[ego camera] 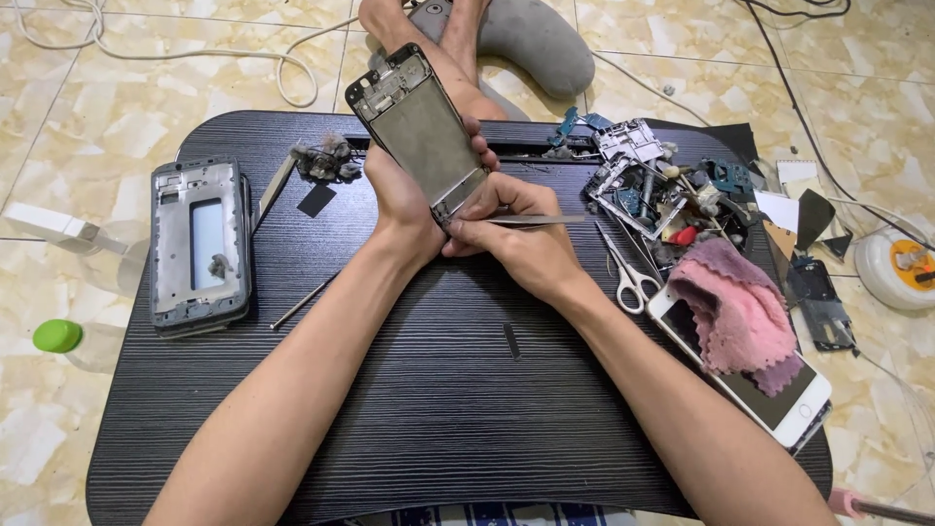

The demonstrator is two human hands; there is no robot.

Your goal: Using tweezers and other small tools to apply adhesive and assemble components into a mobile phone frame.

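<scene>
From the head camera, I have the stripped phone frame (421, 131) lifted off the bench (429, 390), its long axis running from the lower right, at my hands, up and away to the left, camera end farthest from me. My left hand (404, 200) is clamped around its lower end, fingers wrapped over the right edge. My right hand (516, 239) sits just beside it, touching the left, pinched shut on a pair of tweezers (531, 220). The tweezers lie almost level; I cannot tell whether the end under my fingers touches the bottom edge of the frame. So the frame's near end lies right between both hands, with the left carrying it and the right working at it.

On the bench, well apart to the left, lies a 2nd phone chassis (200, 244). To the right sit scissors (628, 273), a heap of phone parts (653, 185), and a pink cloth (735, 307) draped over a white phone (769, 394).
</scene>
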